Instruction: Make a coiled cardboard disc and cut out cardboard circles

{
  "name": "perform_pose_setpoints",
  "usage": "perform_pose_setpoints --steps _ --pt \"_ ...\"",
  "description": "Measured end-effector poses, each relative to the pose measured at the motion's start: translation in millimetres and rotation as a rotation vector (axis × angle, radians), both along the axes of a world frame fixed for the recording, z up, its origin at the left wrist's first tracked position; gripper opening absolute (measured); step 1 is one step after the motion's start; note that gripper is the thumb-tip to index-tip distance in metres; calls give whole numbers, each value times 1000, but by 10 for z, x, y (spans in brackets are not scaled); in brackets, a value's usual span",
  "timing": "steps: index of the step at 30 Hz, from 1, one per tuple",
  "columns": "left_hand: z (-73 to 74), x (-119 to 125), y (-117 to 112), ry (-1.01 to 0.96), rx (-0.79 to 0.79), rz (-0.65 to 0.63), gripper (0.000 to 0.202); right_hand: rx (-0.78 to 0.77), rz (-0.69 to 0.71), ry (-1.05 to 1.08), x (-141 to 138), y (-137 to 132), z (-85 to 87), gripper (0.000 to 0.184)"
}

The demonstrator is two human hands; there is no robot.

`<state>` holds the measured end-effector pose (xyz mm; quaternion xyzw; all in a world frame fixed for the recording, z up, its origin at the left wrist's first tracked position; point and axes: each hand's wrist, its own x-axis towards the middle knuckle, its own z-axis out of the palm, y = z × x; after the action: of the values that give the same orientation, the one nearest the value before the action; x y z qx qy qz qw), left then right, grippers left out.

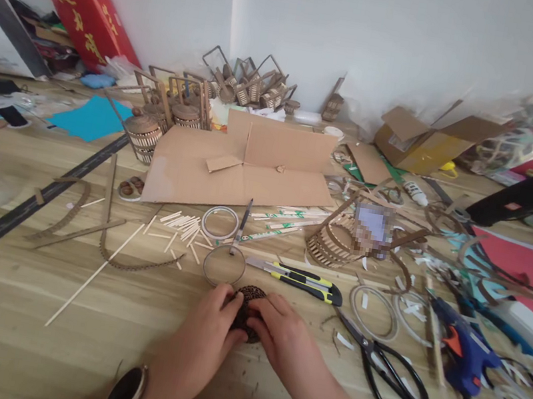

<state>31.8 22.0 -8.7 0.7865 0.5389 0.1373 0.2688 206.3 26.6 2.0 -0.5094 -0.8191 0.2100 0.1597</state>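
Both my hands meet low in the middle of the head view over a small round dark-brown corrugated cardboard disc [249, 296] lying on the wooden floor. My left hand [206, 331], with a watch on its wrist, has its fingers curled onto the disc's left edge. My right hand [281, 337] presses curled fingers onto its right side. Just beyond the disc lie a thin round ring [224, 265] and a yellow-and-black utility knife [299, 281].
Black scissors [386, 370] and a blue glue gun [463, 348] lie to the right. A flat cardboard sheet [241, 165], small sticks [184, 227], cardboard strips, woven cardboard baskets [335, 241] and rings surround the spot. A black strip [16, 214] runs across the left.
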Motion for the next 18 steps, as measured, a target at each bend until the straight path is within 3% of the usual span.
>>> perform_pose_setpoints --steps 10,15,18 --pt "-47 2 -4 0 66 2 42 43 161 -46 51 90 40 20" --pt "-56 1 -6 -33 69 1 34 45 159 -66 -6 104 87 20" --pt "-59 -38 1 -65 61 41 46 32 120 -49 17 85 99 20"
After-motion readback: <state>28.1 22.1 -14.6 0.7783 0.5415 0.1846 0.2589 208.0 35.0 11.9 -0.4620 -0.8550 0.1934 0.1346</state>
